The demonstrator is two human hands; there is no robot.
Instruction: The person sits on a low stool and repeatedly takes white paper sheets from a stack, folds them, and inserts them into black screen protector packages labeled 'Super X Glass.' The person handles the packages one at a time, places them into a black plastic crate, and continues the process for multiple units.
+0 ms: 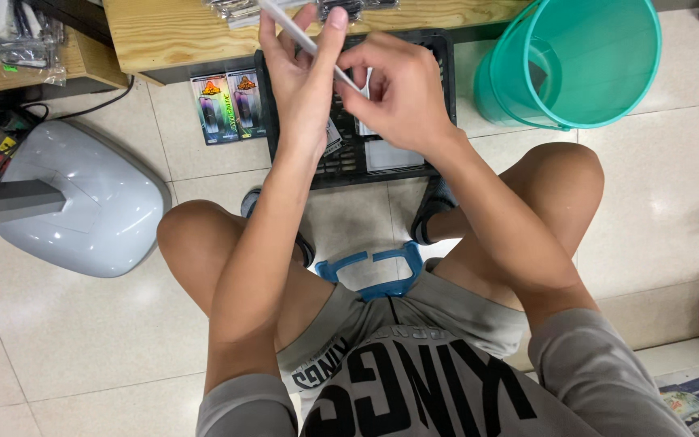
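The left hand is pinching a thin white strip between thumb and fingers, above a black crate (on the floor). The right hand is gripping the strip's lower end, fingers closed. A teal bin is standing nearby.

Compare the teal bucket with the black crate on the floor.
The teal bucket is round with smooth, see-through walls; the black crate is rectangular with a slotted grid base. The bucket stands in full view to the right; the crate lies under the left hand and right hand, partly hidden by them. The crate holds flat packets; what the bucket holds is unclear. Both look plastic, open-topped and rest on the tiled floor.
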